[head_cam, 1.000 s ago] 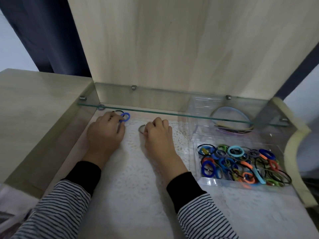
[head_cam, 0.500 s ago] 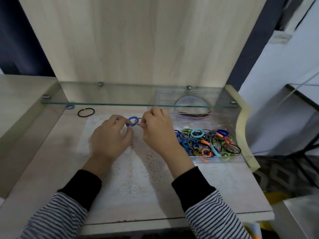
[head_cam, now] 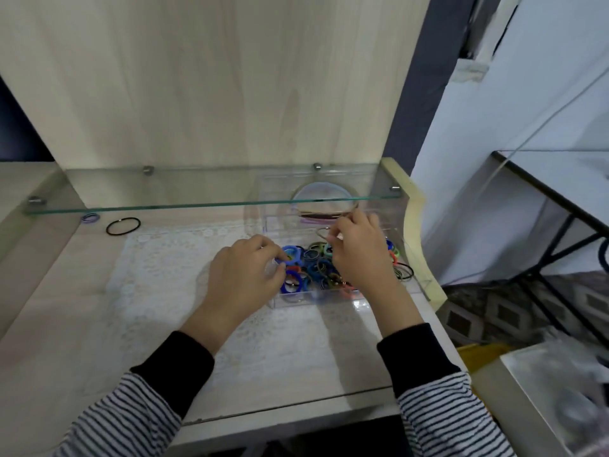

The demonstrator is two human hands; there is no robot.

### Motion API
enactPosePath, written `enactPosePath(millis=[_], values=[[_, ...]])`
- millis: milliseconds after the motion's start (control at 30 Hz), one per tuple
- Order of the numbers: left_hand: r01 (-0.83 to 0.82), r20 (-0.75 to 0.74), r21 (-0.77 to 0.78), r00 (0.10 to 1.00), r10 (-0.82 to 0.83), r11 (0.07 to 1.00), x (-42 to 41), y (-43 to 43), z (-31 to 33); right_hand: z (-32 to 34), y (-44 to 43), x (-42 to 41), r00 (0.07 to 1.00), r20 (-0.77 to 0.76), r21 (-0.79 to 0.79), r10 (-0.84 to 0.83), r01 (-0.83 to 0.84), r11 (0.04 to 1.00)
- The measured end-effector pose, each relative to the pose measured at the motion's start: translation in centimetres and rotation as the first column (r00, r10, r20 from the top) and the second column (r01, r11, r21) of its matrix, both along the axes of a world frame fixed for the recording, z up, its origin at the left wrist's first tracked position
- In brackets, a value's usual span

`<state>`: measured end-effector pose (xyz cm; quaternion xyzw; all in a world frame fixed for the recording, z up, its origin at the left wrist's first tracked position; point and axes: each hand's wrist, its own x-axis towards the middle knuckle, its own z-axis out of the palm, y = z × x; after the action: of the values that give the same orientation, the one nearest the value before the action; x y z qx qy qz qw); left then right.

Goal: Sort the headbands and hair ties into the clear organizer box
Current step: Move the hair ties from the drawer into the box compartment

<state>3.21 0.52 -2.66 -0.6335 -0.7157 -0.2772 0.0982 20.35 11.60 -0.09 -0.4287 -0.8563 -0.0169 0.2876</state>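
1. Both hands work over the clear box (head_cam: 333,296), right of the lace mat; the left hand (head_cam: 245,278) pinches a blue tie (head_cam: 290,255) at the box's near-left corner; the right hand (head_cam: 357,252) pinches a thin tan tie (head_cam: 321,233) above the pile.
2. Two strays lie well left of the box, nearer the left hand: a black tie (head_cam: 123,225), a thin round loop, and a small lilac tie (head_cam: 90,218) under the glass shelf (head_cam: 164,206).

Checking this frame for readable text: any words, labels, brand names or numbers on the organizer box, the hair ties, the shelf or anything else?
None. The clear organizer box, the hair ties, the glass shelf and the wooden back panel show no print. The blurred items at lower right show nothing legible.
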Motion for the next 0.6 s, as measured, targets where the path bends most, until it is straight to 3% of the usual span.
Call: enactPosePath(millis=[167,467,600], values=[[-0.031,0.031,-0.157,0.999,0.036,0.987,0.8,1.1,0.4,-0.1,1.4,3.7,0.984,-0.018,-0.062,-0.175,0.173,0.983],[-0.124,-0.064,-0.178,0.991,0.114,0.976,1.1,1.5,0.7,-0.3,1.7,5.4,0.904,0.187,-0.196,-0.385,0.419,0.887],[-0.146,-0.096,-0.201,0.987,0.129,0.969,1.2,1.5,1.0,-0.3,1.8,5.2,0.894,0.216,-0.215,-0.392,0.435,0.874]])
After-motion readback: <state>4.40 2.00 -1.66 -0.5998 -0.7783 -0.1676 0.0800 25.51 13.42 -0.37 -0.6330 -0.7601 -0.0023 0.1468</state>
